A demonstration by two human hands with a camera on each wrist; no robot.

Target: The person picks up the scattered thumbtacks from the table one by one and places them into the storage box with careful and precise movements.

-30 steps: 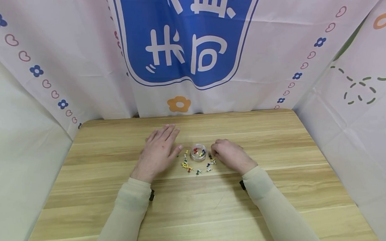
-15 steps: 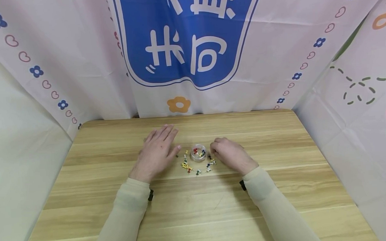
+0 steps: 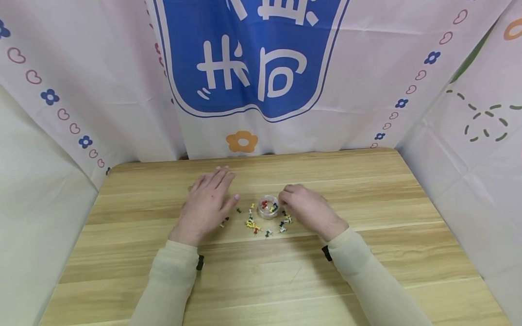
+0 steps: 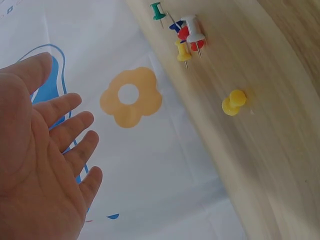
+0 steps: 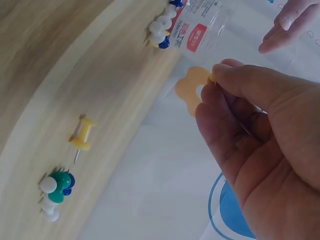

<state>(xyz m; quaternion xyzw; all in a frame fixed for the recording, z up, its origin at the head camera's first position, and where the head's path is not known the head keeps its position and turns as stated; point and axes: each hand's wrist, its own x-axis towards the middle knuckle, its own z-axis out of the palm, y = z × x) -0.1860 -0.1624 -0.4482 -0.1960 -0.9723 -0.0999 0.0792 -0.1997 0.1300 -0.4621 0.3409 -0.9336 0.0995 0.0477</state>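
A small clear round container (image 3: 269,216) with red, yellow and dark push pins in it stands on the wooden table. My right hand (image 3: 308,209) is just right of its rim. In the right wrist view, thumb and index fingertip pinch a yellow push pin (image 5: 213,78), mostly hidden by the fingers. My left hand (image 3: 206,204) is to the left, palm down with fingers extended, and holds nothing. By its thumb lies a green push pin (image 3: 239,210). The left wrist view has a yellow push pin (image 4: 234,102) on the wood, apart from a mixed cluster.
Loose push pins lie in an arc around the container's near side, including yellow pins (image 3: 250,224), a green pin (image 3: 267,234) and a dark blue pin (image 3: 282,224). The wooden table (image 3: 266,289) meets a printed cloth (image 3: 131,91) at its back edge.
My left hand has shifted left, uncovering the green push pin and other pins beside it. My right hand has moved slightly left, up to the container's rim.
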